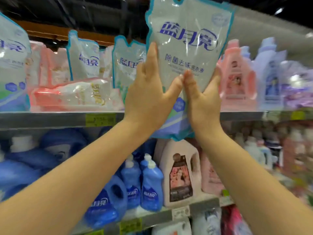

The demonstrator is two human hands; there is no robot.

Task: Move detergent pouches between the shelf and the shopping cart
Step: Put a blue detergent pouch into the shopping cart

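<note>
A large pale detergent pouch (188, 48) with a teal border and blue lettering is held upright in front of the top shelf (50, 118). My left hand (149, 92) grips its left side and my right hand (201, 99) grips its right side, thumbs meeting on the front. Its bottom edge hangs just below the shelf lip. Similar pouches (84, 56) stand on that shelf to the left, with a pink pouch (76, 94) lying flat in front of them. No shopping cart is in view.
Pink and lilac bottles (237, 73) stand on the top shelf to the right. The shelf below holds blue detergent bottles (150, 185) and a pink jug (179, 173). Yellow price tags (100, 119) line the shelf edges.
</note>
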